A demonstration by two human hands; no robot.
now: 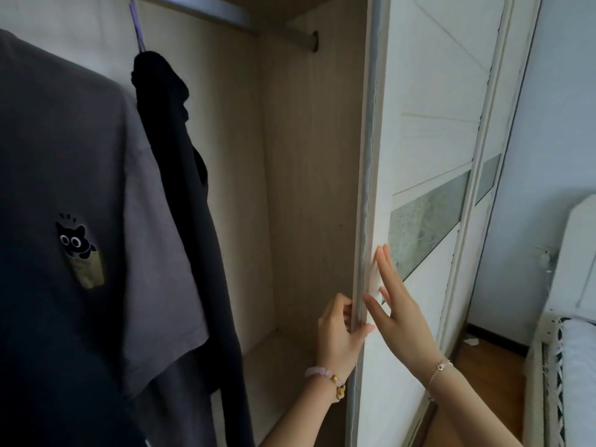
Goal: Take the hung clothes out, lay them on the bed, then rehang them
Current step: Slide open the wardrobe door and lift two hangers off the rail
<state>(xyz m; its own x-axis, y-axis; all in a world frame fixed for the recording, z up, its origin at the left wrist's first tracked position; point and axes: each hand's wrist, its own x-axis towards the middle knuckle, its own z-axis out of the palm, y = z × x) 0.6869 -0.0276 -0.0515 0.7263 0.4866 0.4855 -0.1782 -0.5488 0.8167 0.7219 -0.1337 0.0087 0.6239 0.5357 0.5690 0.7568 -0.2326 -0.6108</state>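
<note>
- Left hand (pixel 338 333) at 6 o'clock: fingers wrapped round the leading edge of the door (pixel 432 156), thumb on its front face.
- Right hand (pixel 400 314) just beside it, toward 5 o'clock: fingers straight, flat on the door face, gripping nothing.
- Clothes: grey tee (pixel 80 188) fills the 9 o'clock side. A black garment (pixel 180 188) hangs just beside it on a purple hanger (pixel 137 30) hooked to the rail (pixel 225 17) at 12 o'clock.
- Neither hand touches either garment.
- My read: this is the door step, clothes not yet out. Can't tell from one shot which way the door is being pushed, and the tee's hanger is out of frame.
- Risk 1: pinch. The left fingers sit behind the door edge. If the door runs toward the clothes, they could get caught between the edge and the frame or a garment.
- Risk 2: snag. The black garment hangs loose near the opening, so a closing door could trap it.
- Risk 3: a flat-palm push has no grip, so the right hand may slip on the smooth panel. Uneven force could rack the door in its track.
- Risk 4: the black garment looks bunched over the hanger and could slide off when lifted.
- Surface: the door is a white panel with a mottled glass band, and a grey strip runs down its edge. The wardrobe interior is pale wood laminate, with the base shelf (pixel 280 359) at 6 o'clock.
- Room: a second door panel at 2 o'clock, a pale wall (pixel 548 124) behind it, and the wood floor (pixel 490 375) at 4 o'clock.
- The bed (pixel 577 366) is at the 4 o'clock edge, well apart from the hands.
</note>
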